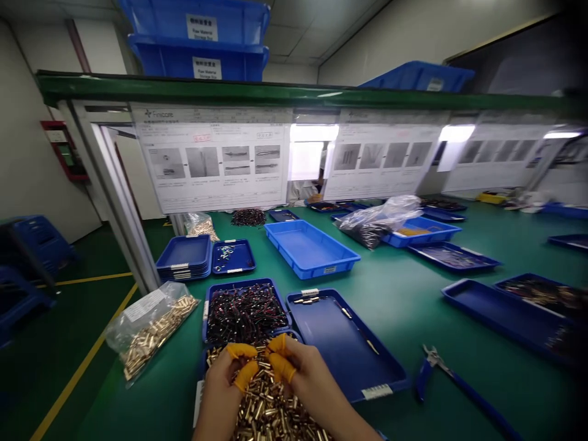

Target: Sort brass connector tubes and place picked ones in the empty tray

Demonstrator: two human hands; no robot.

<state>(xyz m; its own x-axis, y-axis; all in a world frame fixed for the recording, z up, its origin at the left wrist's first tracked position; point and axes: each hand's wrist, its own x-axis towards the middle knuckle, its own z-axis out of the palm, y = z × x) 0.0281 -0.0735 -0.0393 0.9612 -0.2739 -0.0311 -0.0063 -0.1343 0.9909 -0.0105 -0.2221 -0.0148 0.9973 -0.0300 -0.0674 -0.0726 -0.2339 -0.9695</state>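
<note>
My left hand (pixel 226 375) and my right hand (pixel 304 369) are close together over a tray heaped with small brass tubes (pixel 271 404). Yellow finger cots cover the thumb and forefinger of each. Both hands are closed in a pinch; whatever lies between the fingertips is too small or hidden to name. Just beyond them, a blue tray holds a tangle of dark wire pieces (pixel 245 309) with bits of red. To the right of my hands lies a blue tray (pixel 321 343) with a few brass-tipped pieces (pixel 307 300) along its far edge and a couple more on its right side.
Blue-handled pliers (pixel 434 361) lie at the right. A clear bag of brass tubes (pixel 154 331) rests at the left. Farther back are stacked trays (pixel 184 254), a light blue bin (pixel 310 245) and a plastic bag (pixel 374 220). A green shelf (pixel 294 95) with hanging sheets spans the bench; a person's hand (pixel 315 198) shows behind.
</note>
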